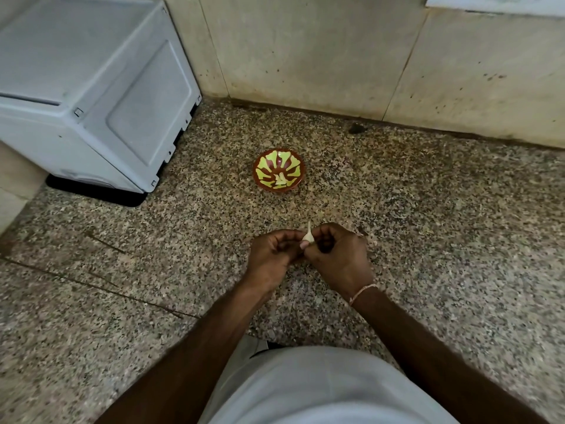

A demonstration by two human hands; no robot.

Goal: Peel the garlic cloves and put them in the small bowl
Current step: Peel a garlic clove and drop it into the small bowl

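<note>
Currently left hand (270,255) and right hand (337,255) both pinch one garlic clove (308,237) between fingertips; small bowl (278,170) with peeled cloves (279,178) sits beyond them.

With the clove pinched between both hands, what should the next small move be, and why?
Probably keep pulling skin off the garlic clove: the left hand and right hand pinch it together, a papery tip pokes up, and it is well short of the small bowl, which holds pale pieces already.
</note>
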